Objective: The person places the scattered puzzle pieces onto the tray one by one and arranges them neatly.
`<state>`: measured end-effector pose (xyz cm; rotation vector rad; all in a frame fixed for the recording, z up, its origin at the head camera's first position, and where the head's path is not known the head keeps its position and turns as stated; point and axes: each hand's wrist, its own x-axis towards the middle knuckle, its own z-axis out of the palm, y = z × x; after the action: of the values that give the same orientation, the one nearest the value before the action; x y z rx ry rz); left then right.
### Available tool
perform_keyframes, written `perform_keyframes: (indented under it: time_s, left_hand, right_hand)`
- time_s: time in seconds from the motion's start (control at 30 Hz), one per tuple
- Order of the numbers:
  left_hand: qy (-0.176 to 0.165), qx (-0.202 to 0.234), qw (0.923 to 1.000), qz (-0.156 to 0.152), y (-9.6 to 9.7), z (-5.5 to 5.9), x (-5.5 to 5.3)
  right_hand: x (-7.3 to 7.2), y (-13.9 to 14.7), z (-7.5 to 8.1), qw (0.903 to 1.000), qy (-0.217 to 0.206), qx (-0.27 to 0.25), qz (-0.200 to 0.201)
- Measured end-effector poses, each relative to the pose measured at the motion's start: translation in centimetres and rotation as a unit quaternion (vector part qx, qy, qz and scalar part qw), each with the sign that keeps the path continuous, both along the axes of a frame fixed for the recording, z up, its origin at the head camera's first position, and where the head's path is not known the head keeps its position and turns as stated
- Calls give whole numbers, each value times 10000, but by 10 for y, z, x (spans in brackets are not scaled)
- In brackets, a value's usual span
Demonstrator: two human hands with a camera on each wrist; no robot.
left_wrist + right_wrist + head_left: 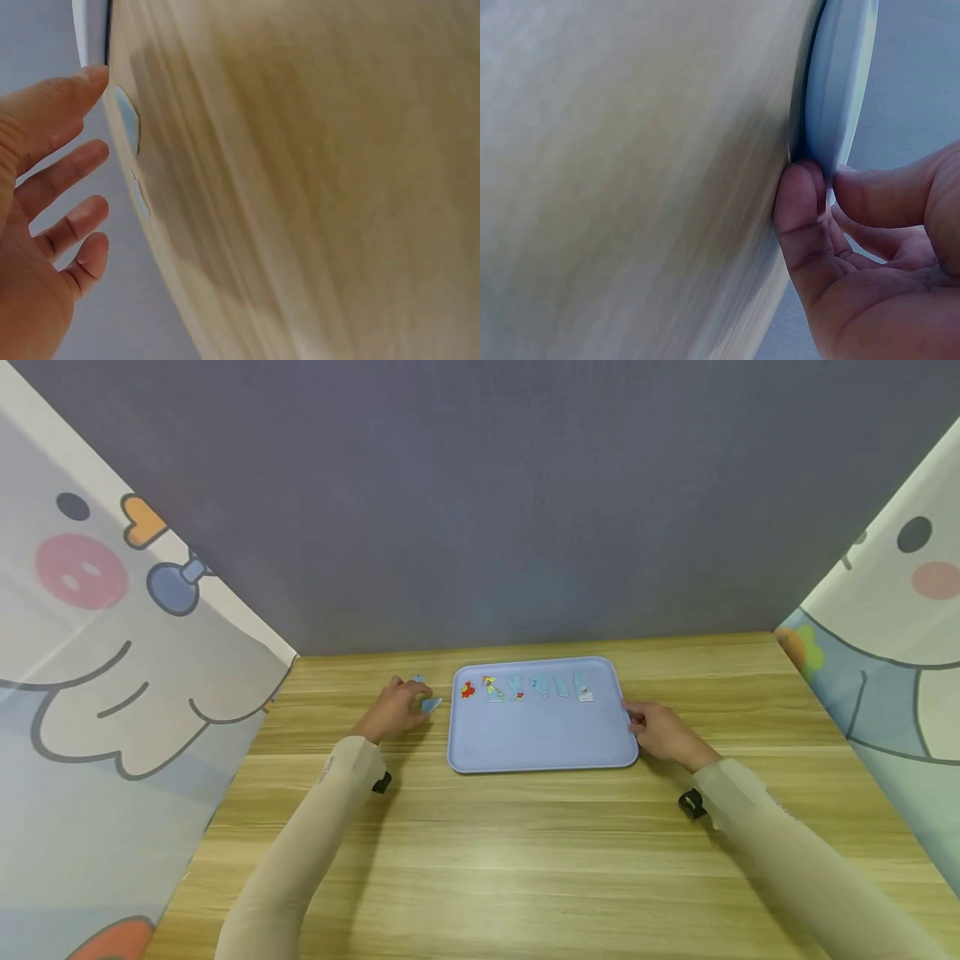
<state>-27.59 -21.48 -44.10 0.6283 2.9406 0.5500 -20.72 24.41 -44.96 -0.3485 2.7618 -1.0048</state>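
A light blue tray (543, 739) lies on the table, with several small flat printed pieces, such as a red piece (468, 691), in a row near its far side. At the tray's right edge, my right hand (663, 732) pinches the rim (847, 97) between thumb and fingers. My left hand (393, 708) hovers left of the tray, fingers loosely bent and holding nothing. Close by it on the table are two flat light blue pieces: a larger pointed piece (431, 705) and a smaller piece (418, 678), partly hidden behind the fingers.
The wooden table (525, 852) stretches toward me on both sides of the tray. Behind it rises a grey wall (525, 510). Cartoon-printed panels (112, 652) stand at the left and right.
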Motion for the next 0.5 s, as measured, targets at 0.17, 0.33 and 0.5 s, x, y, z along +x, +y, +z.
perform_keyframes:
  time_s: [0.17,0.33,0.5]
  left_hand:
    - [175,59,9997,-153,-1,-4,1]
    - [183,118,9996,-185,-3,-8,0]
    - [191,108,9996,-200,-4,-13,-4]
  right_hand:
    - [0,0,1,10000,-33,-4,-8]
    - [0,-1,1,10000,7,25,11]
    - [0,-1,1,10000,63,35,38]
